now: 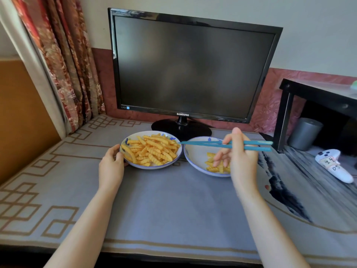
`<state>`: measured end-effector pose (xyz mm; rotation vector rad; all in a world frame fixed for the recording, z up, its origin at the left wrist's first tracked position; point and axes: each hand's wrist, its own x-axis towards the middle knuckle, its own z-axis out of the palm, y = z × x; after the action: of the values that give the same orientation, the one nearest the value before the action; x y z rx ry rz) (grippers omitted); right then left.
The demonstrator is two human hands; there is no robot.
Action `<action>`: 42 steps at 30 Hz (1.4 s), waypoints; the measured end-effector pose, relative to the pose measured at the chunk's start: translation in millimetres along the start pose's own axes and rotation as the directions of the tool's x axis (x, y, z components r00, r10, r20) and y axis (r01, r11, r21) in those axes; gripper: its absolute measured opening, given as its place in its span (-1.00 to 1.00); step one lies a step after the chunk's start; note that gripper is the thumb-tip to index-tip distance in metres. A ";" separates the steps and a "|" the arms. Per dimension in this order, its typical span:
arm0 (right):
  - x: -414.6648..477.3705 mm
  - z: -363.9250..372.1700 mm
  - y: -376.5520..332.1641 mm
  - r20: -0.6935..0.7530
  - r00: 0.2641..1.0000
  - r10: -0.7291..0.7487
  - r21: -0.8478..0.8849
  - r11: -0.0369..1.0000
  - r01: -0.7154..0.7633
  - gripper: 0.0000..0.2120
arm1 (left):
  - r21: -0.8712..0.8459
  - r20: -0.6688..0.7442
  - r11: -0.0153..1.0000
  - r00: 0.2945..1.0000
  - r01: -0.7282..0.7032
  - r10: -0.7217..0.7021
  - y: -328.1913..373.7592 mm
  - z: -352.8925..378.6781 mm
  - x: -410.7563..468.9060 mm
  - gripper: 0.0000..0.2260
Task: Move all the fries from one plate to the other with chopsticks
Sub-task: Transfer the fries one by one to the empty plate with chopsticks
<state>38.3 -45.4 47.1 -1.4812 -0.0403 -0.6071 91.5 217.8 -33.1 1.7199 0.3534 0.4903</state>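
Note:
Two white plates with blue rims sit side by side on the grey mat. The left plate (154,166) is heaped with crinkle-cut fries (152,151). The right plate (195,155) holds a few fries (211,165), partly hidden behind my right hand (239,159). That hand grips a pair of blue chopsticks (202,144), held level above the right plate with their tips at the left plate's right rim. Nothing is between the tips. My left hand (112,163) holds the left plate's left edge.
A black Samsung monitor (189,70) stands just behind the plates, its round base (181,129) close to them. At the right are a black shelf (316,97), a grey cup (304,133) and a white controller (334,164). A curtain (63,60) hangs at the left.

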 end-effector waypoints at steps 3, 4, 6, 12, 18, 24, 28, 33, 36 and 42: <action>11.0 -28.9 -0.7 -0.048 0.998 -0.030 -0.039 0.999 0.028 -0.65 | -0.002 0.001 1.000 1.000 -0.001 0.001 -0.2 -0.1 -0.7 -0.67; 15.0 -37.4 -0.9 -0.059 0.997 -0.039 -0.071 0.997 0.034 -0.65 | 0.000 0.004 1.000 1.000 0.002 -0.002 -0.1 -0.3 -1.0 -0.67; 23.0 -51.6 -0.8 -0.071 0.996 -0.048 -0.146 0.989 0.037 -0.64 | 0.004 0.008 1.000 1.000 0.002 -0.002 -0.3 -0.6 -1.6 -0.67; 36.6 -66.4 0.6 -0.037 0.998 -0.049 -0.258 0.965 0.038 -0.64 | -0.003 0.003 1.000 1.000 -0.004 0.004 2.1 0.5 -4.9 -0.67; 41.1 -62.5 7.1 -0.013 0.998 -0.054 -0.310 0.950 0.047 -0.64 | -0.008 -0.001 1.000 1.000 -0.006 0.006 1.4 1.1 -3.6 -0.67; 38.2 -50.5 16.1 -0.104 0.993 -0.047 -0.236 0.972 0.021 -0.60 | -0.010 0.002 1.000 1.000 -0.003 0.003 -0.1 1.4 -1.9 -0.67; 31.0 -38.8 20.7 -0.117 0.993 -0.036 -0.146 0.989 0.019 -0.62 | -0.015 0.003 1.000 1.000 0.001 0.000 -3.1 0.7 -0.2 -0.67; 27.4 -28.3 25.7 -0.052 0.999 -0.012 -0.146 0.989 0.004 -0.64 | -0.008 0.003 1.000 1.000 0.003 -0.003 -2.0 1.2 -0.5 -0.67; 28.6 -31.1 26.4 -0.026 1.000 -0.011 -0.152 0.988 0.006 -0.65 | 0.000 0.000 1.000 1.000 0.001 -0.001 -1.1 1.1 -1.0 -0.66; 36.1 -46.2 23.5 -0.009 1.000 -0.002 -0.169 0.986 0.000 -0.65 | 0.000 0.001 1.000 1.000 0.001 -0.001 -2.6 0.4 0.1 -0.66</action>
<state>62.9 -102.1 34.0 -1.6425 0.0177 -0.6303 91.9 218.0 -35.7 1.7199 0.3534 0.4882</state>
